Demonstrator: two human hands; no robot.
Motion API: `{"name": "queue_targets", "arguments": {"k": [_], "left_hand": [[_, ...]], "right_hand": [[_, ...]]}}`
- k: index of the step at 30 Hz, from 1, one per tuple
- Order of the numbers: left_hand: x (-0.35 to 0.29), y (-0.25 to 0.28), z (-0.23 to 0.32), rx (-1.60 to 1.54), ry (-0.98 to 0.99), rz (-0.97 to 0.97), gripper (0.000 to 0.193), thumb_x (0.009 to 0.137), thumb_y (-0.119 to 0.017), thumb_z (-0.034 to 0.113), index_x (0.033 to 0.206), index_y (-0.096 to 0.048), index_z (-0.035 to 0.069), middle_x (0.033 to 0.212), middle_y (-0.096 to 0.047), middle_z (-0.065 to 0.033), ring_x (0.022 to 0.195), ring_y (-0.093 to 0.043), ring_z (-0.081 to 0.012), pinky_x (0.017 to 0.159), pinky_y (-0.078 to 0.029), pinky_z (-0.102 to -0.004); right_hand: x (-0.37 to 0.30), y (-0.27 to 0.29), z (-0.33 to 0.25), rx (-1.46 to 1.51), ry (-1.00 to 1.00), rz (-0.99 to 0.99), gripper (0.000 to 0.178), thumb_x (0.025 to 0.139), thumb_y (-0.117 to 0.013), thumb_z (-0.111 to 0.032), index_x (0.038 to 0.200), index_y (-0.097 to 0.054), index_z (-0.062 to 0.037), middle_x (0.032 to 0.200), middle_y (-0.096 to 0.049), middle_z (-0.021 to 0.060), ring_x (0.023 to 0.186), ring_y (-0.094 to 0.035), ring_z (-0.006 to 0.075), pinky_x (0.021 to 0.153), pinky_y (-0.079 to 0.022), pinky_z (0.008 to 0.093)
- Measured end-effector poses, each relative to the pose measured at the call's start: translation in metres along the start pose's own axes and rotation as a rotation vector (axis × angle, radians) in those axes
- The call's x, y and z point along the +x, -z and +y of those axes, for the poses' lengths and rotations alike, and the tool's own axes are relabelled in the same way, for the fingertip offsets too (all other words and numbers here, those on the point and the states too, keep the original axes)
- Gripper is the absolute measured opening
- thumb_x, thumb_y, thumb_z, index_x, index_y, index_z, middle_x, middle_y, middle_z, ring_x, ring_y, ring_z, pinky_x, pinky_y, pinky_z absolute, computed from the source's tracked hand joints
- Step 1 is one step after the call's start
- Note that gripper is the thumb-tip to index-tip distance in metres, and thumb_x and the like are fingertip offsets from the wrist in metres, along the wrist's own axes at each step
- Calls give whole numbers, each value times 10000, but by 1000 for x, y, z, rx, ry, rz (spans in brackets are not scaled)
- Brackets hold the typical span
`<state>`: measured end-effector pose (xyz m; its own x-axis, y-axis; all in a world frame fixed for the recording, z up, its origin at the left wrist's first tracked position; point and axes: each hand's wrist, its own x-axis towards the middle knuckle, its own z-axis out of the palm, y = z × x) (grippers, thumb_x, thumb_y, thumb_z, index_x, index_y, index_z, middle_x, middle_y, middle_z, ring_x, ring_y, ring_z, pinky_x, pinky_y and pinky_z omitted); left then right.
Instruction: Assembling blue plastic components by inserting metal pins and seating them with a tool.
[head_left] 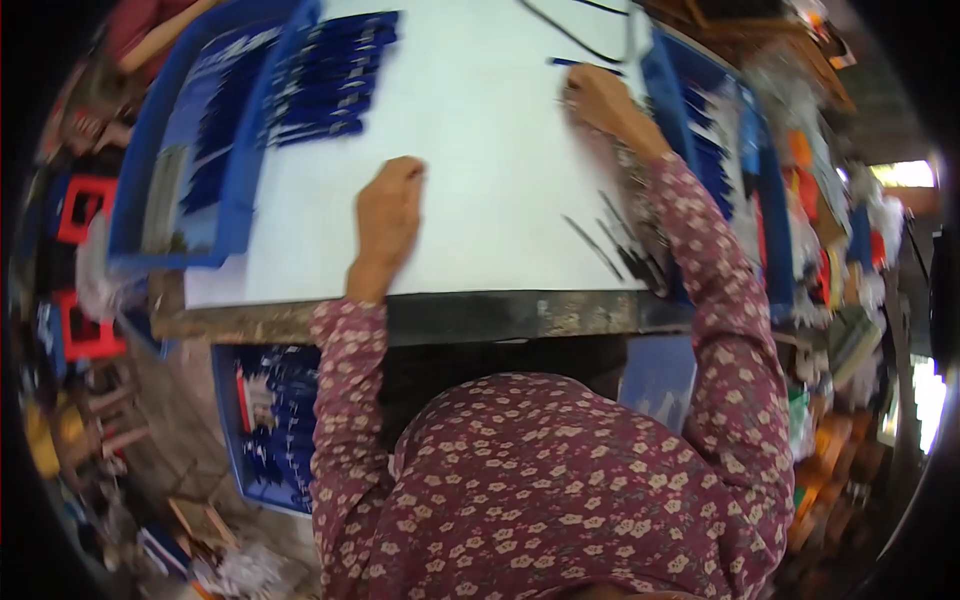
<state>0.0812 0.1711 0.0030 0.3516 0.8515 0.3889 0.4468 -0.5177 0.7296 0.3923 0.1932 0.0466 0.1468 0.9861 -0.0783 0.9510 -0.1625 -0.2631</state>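
Over the white work surface (pixel 480 230), my left hand (pixel 388 215) is closed, thumb and fingers pressed together; anything inside it is hidden. Further off to the right, my right hand (pixel 605 105) is also closed, its fingers curled downward. A short dark blue stick (pixel 562 62) lies right at its far side; whether the fingers grip it cannot be made out. Beneath my right forearm is a heap of small silvery metal pieces (pixel 640 190), with slender dark pieces (pixel 595 245) beside it. Left of centre, slim dark blue pieces with silvery parts (pixel 335 75) lie in a row.
A blue tray (pixel 235 225) of similar dark blue pieces stands at the left; another blue bin (pixel 665 75) is at the right. Black cords (pixel 570 35) cross the far side. Below the table's front edge (pixel 450 315) sits a filled blue crate (pixel 235 430).
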Motion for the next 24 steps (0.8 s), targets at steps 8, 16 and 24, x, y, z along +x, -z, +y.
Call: {"name": "queue_targets", "arguments": {"k": [8,16,24], "left_hand": [[0,0,7,-144,40,-37,100,793,-541,52,868,-582,0,796,-606,-127,701,-594,-235,631,-459,-305],[26,125,10,-175,35,218,120,799,-541,91,873,-603,21,788,-628,-121,687,-602,-234,607,-458,-282],[59,218,-106,527,142,-96,155,722,-535,-5,862,-600,16,803,-627,-139,759,-605,-267,684,-467,-342]], "right_hand": [[-9,5,4,257,326,473,152,817,-524,-108,885,-559,24,744,-533,85,626,-494,156,577,-404,270],[-73,43,-71,751,55,-27,178,820,-549,-182,782,-573,-10,629,-465,-46,488,-316,4,433,-222,172],[-133,44,-82,864,109,-362,169,830,-582,-207,792,-561,-44,687,-594,8,486,-332,-12,416,-242,150]]}}
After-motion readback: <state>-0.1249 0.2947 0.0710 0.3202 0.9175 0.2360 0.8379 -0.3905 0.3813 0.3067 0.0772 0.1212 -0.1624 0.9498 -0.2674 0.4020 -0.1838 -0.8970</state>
